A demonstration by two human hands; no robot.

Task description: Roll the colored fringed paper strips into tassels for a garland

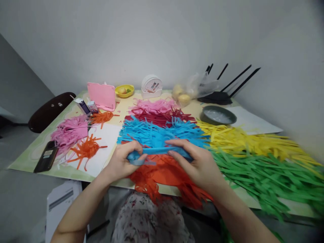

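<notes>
A narrow folded band of blue paper or fabric (pixel 158 150) is stretched between my two hands. My left hand (pixel 124 158) pinches its left end, where a loose strip curls below the fingers. My right hand (pixel 194 158) grips the other end between thumb and fingers. Right behind the band lies a pile of blue fringe (pixel 149 130). Under and in front of my hands spreads orange-red fringe (pixel 167 170), some of it hanging over the table's front edge. Whether the band is joined to the blue pile cannot be made out.
Dark red fringe (pixel 152 116) and pink fringe (pixel 152 105) lie further back. Yellow (pixel 243 138) and green fringe (pixel 263 175) cover the right side. At left are a phone (pixel 46 157), an orange tassel (pixel 87 148) and a pink tablet case (pixel 101 95). A dark bowl (pixel 218 115) stands back right.
</notes>
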